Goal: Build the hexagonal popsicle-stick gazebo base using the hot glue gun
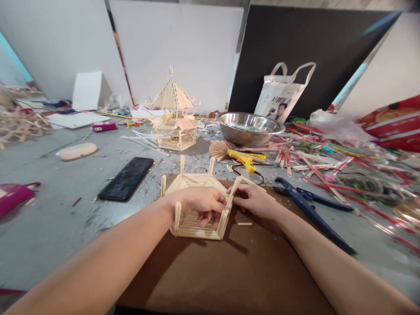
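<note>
A hexagonal frame of wooden sticks (pixel 193 183) with upright posts stands on a brown board (pixel 236 271) in front of me. My left hand (pixel 200 203) lies over its near side, fingers curled onto the stick wall. My right hand (pixel 254 200) pinches a post at the frame's right corner. A short loose stick piece (pixel 244 224) lies on the board just below my right hand.
A finished stick pagoda (pixel 174 116) stands behind. A black phone (pixel 127 178) lies to the left, a yellow glue gun (pixel 243 159) and a steel bowl (pixel 250 127) further back, blue pliers (pixel 308 205) to the right. Chopstick wrappers (pixel 344 162) litter the right side.
</note>
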`<control>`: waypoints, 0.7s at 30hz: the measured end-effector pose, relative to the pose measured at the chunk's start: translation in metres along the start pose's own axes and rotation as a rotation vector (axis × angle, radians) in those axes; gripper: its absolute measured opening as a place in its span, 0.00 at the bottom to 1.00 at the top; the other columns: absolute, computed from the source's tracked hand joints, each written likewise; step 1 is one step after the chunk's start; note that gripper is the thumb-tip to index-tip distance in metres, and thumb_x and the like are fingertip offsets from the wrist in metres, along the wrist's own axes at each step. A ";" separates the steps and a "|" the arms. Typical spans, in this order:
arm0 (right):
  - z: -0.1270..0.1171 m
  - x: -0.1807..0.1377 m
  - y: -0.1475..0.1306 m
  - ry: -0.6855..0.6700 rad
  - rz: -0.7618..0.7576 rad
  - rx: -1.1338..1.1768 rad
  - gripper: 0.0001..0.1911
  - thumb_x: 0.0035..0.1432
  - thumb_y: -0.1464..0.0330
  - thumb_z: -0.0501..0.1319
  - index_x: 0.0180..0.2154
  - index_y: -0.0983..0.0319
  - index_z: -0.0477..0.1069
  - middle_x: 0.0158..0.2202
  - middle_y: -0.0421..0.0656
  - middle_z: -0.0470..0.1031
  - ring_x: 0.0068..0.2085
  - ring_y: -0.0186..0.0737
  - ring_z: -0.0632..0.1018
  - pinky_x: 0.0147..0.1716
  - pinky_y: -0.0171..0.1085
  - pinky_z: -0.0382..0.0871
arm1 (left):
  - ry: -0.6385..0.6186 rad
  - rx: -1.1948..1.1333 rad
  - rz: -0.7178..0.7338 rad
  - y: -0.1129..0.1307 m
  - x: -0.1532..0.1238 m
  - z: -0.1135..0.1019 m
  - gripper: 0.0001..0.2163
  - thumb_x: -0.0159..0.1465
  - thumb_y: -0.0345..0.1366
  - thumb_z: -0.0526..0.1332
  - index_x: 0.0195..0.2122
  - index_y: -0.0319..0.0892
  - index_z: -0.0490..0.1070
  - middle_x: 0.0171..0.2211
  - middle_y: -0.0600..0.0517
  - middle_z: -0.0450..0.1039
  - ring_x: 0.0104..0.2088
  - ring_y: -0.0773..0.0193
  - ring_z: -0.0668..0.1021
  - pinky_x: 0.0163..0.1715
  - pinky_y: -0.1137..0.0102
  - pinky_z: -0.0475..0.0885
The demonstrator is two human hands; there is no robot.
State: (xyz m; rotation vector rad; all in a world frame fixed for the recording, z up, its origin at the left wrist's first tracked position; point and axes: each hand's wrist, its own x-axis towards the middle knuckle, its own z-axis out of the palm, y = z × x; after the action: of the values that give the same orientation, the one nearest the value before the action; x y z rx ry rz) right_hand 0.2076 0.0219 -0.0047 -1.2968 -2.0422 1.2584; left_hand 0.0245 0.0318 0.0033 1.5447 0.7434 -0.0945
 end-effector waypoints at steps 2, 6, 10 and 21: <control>0.000 0.000 0.002 0.005 -0.007 -0.001 0.15 0.47 0.64 0.56 0.37 0.66 0.67 0.24 0.39 0.68 0.20 0.27 0.64 0.18 0.29 0.59 | 0.000 -0.007 0.004 0.000 0.000 0.000 0.09 0.58 0.40 0.53 0.27 0.39 0.60 0.17 0.56 0.67 0.11 0.72 0.69 0.12 0.77 0.61; 0.000 0.001 0.003 0.012 -0.031 -0.046 0.15 0.48 0.65 0.56 0.37 0.66 0.68 0.26 0.41 0.69 0.21 0.28 0.65 0.20 0.30 0.59 | 0.003 -0.017 0.024 -0.001 0.000 0.001 0.10 0.57 0.41 0.53 0.26 0.40 0.59 0.16 0.57 0.67 0.11 0.72 0.68 0.11 0.76 0.60; 0.000 0.000 0.001 0.019 -0.056 -0.026 0.13 0.48 0.66 0.56 0.36 0.66 0.69 0.27 0.41 0.69 0.22 0.29 0.65 0.20 0.30 0.59 | 0.006 -0.042 0.023 -0.003 0.000 0.002 0.10 0.57 0.41 0.53 0.27 0.40 0.60 0.15 0.58 0.65 0.10 0.72 0.67 0.10 0.77 0.59; 0.002 0.001 0.006 0.030 -0.079 -0.036 0.12 0.48 0.69 0.55 0.36 0.66 0.69 0.25 0.40 0.69 0.21 0.27 0.64 0.20 0.29 0.57 | 0.059 -0.007 -0.062 0.009 -0.005 0.006 0.08 0.58 0.39 0.52 0.27 0.39 0.60 0.17 0.56 0.69 0.10 0.73 0.68 0.11 0.78 0.58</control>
State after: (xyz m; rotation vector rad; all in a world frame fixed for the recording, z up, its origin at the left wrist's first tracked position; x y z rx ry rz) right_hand 0.2087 0.0226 -0.0108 -1.2312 -2.0827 1.1654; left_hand 0.0269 0.0250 0.0129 1.5233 0.8377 -0.0926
